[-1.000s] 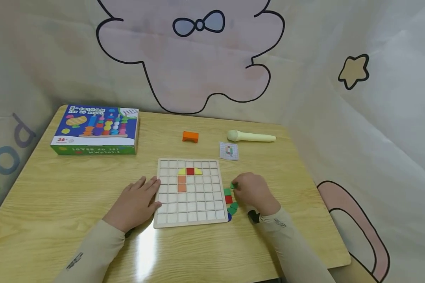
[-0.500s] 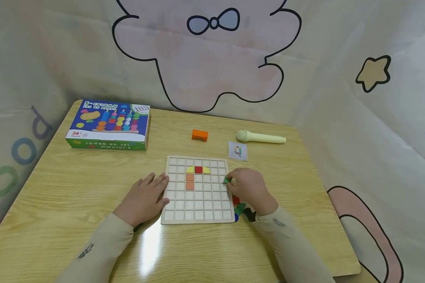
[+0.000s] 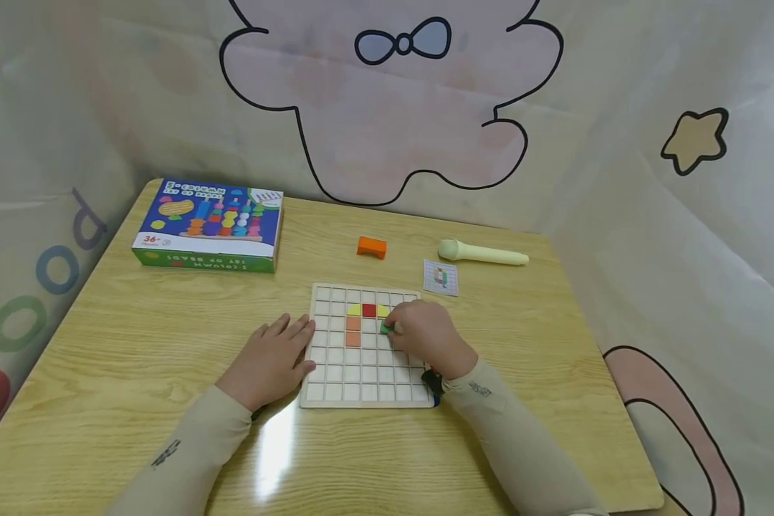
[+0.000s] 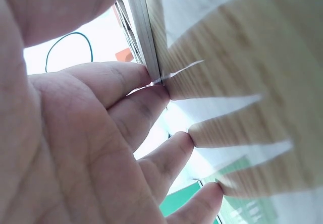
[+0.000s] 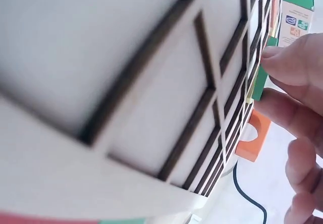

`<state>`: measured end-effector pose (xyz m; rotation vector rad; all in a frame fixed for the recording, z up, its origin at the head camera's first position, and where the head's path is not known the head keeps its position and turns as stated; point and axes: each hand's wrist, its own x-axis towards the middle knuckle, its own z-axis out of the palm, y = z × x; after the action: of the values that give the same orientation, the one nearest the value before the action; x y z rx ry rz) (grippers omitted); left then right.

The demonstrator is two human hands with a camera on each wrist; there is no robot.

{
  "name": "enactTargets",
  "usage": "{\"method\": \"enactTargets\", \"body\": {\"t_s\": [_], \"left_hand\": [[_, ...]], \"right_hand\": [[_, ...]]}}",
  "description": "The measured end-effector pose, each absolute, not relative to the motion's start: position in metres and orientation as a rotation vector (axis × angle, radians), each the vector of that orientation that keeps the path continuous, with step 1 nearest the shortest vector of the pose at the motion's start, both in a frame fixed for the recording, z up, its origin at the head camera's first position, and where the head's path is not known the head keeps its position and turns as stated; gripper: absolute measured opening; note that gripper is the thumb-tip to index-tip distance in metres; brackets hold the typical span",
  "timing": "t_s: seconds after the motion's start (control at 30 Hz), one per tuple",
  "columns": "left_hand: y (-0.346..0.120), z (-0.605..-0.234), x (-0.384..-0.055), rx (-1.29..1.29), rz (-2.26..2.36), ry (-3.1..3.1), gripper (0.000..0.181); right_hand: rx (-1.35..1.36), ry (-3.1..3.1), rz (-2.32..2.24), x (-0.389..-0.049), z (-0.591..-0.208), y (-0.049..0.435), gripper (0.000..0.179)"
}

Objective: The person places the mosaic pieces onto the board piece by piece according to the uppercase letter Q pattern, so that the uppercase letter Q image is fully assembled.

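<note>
Pinching a green tile [image 3: 385, 327] between thumb and finger, the person's right hand [image 3: 428, 335] holds it over the right half of the grid board [image 3: 322, 393], just nearer than the right-hand yellow tile [image 3: 383, 310]; whether it touches the board cannot be told. The left hand [image 3: 267, 358] has its fingers spread, tips against the board's left edge. A tilted release could leave the green tile propped on the cell ridges, and knuckles so close to that yellow tile could nudge it loose. Should the left fingers ease off, the board might slide under a push.

On the board are two yellow tiles, one red tile [image 3: 369, 310] between them, and two orange tiles [image 3: 353, 323] nearer than the left yellow one. Beyond the board's far edge: one orange arch block [image 3: 371, 247], one printed card [image 3: 441, 278], one toy microphone [image 3: 490, 254]; beyond its far left corner, one box [image 3: 209, 223]. Pieces [image 5: 40, 219] along its right edge are too hidden to count.
</note>
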<state>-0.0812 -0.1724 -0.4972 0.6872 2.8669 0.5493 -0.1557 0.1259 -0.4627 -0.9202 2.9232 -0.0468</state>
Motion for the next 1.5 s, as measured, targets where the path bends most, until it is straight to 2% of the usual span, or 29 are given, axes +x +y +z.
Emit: {"method": "enactTargets", "body": {"t_s": [0.2,0.37,0.63,0.8,0.97,1.1,1.23,1.5], "left_hand": [[-0.166,-0.494,-0.083,0.709,0.539,2.867,0.068],[-0.162,-0.492,-0.084,0.714,0.542,2.865,0.069],[-0.165,-0.489,-0.083,0.697,0.553,2.858,0.068],[-0.169,-0.493,-0.082,0.686,0.545,2.852,0.068],[-0.172,-0.496,-0.081,0.675,0.542,2.844,0.068],[-0.175,-0.497,-0.080,0.668,0.546,2.852,0.068],[-0.175,-0.498,-0.080,0.664,0.546,2.856,0.068],[-0.171,-0.495,-0.080,0.681,0.551,2.857,0.068]], "right_hand": [[-0.938,2.854,0.074,-0.161,-0.459,0.127,0.014],[-0.946,2.824,0.000,-0.162,-0.453,0.134,0.017],[-0.732,2.870,-0.096,-0.153,-0.438,0.173,0.017],[-0.775,2.816,-0.148,-0.138,-0.449,0.200,0.012],[-0.837,2.821,-0.124,-0.128,-0.464,0.222,0.017],[-0.777,2.890,-0.092,-0.126,-0.469,0.235,0.015],[-0.716,2.900,-0.132,-0.128,-0.470,0.241,0.011],[-0.772,2.959,-0.185,-0.129,-0.466,0.232,0.010]]}}
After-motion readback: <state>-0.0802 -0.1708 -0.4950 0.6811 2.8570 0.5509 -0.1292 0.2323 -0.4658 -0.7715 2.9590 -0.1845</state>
